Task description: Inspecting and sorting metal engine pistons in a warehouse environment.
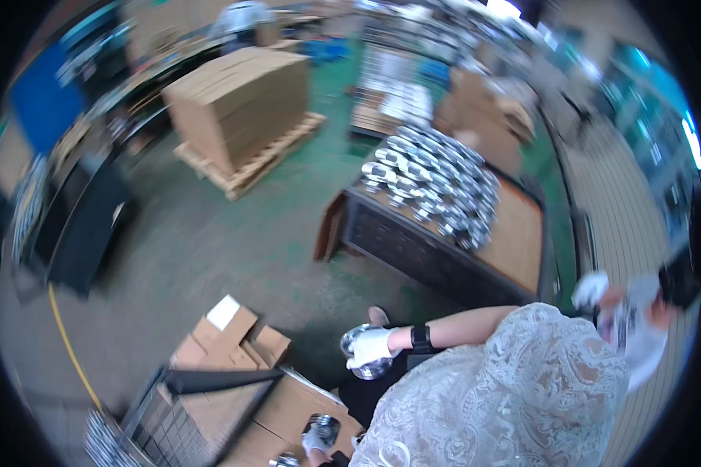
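Observation:
In a white glove, my right hand (371, 347), with a dark watch on its wrist, grips a shiny round metal piece (380, 369), its fingers closed over the top. It is held over the dark space beside the cardboard. Lower down, my left hand (315, 442), also gloved in white, is closed around another shiny metal piece (324, 427) above a flat cardboard surface (292, 401). A further metal piece (285, 460) is partly cut off by the lower edge near that hand. The exact kind of these pieces cannot be made out.
Several shiny metal pieces (432, 183) crowd a dark-sided table (522, 253). A wire-mesh container (171, 428) and flattened cardboard (210, 346) are at lower left. Farther back, a big carton (241, 101) rests on a pallet (237, 183). A person in white (642, 335) is at right.

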Motion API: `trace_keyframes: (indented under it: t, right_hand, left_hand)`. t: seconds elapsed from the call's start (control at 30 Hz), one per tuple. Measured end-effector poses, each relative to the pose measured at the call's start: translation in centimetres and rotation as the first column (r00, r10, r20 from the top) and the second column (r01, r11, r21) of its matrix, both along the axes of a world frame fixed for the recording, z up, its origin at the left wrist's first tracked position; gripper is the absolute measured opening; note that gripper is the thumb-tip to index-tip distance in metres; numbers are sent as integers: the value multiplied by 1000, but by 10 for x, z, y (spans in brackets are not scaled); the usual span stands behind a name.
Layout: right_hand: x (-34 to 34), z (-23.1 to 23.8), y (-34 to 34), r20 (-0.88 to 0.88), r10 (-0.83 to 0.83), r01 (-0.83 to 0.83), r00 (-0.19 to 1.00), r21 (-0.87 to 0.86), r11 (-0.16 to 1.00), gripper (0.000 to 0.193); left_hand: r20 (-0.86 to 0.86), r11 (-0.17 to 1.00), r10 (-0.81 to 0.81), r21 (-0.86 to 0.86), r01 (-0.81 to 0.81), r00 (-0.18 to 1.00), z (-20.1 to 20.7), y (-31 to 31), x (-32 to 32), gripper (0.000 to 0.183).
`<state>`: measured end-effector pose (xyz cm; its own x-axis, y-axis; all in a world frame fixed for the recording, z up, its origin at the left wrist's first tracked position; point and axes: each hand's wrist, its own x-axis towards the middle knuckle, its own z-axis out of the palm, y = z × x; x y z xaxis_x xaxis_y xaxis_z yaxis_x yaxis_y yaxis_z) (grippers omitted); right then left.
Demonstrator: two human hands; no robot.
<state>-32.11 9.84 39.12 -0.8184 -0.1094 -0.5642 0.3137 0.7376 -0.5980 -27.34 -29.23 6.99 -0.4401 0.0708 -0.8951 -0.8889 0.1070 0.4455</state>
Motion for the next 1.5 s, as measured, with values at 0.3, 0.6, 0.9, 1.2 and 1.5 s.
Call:
trace_keyframes:
  t: [0.3,0.6,0.9,1.2,1.5]
  right_hand:
    - [136,122,194,45,-875,767,482,-504,397,39]
    - [319,52,412,-389,-897,969,209,206,137,36]
    - [392,-109,536,-374,-900,926,226,368,79,29]
    - [374,-155,517,-441,-788,872,430,430,235,10]
    - [374,-160,509,-349,-841,863,413,445,239,14]
  left_hand:
    - [-158,741,-671,-102,664,724,94,92,-97,35]
    - [-251,612,-789,-391,687,560,235,334,-92,51]
    - [-30,-11,-998,-740,673,-50,363,651,33,56]
    - [-476,-99,-793,-515,851,-380,402,838,124,30]
    - [-392,-301,-233,-841,449,-890,340,1013,250,30]
